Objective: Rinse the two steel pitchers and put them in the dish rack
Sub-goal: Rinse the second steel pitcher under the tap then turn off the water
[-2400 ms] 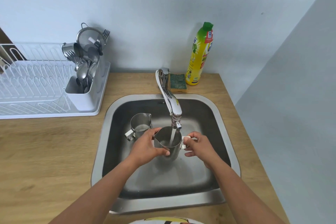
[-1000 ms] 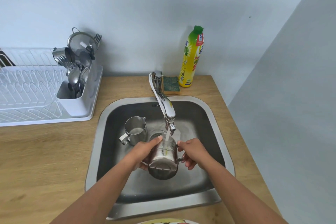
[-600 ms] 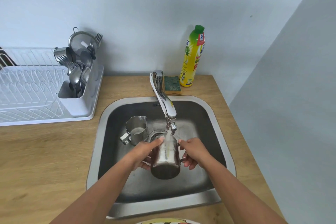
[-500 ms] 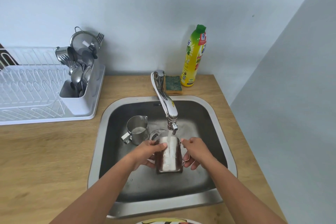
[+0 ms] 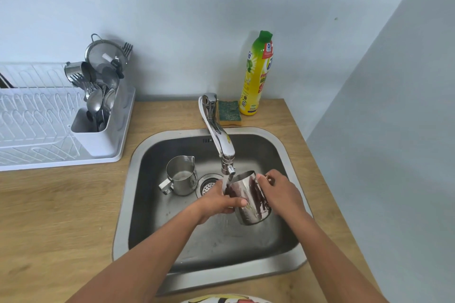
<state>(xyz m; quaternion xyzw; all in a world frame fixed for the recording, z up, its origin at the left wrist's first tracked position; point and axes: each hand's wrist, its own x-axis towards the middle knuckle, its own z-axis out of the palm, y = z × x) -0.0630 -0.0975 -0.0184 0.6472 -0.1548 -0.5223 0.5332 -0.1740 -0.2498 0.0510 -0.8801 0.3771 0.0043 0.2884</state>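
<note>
A: You've got left hand (image 5: 218,202) and right hand (image 5: 279,193) curled round the pitcher (image 5: 248,202), tilted over the sink (image 5: 128,204) at the tap (image 5: 222,142).
B: Roll it so water gets inside. The second pitcher (image 5: 182,174) sits upright by the drain (image 5: 209,183).

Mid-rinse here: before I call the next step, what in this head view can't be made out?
All head view.
1. Inside of the held pitcher: mouth tipped away, its own wall hides it.
2. Fingers of the left hand: behind the held pitcher, only the thumb shows.
3. Dish rack: cut off by the left edge; free space there unknown.
4. Second pitcher in the sink: pale contents, water or residue unclear.
5. Yellow patterned object: cut off by the bottom edge.
</note>
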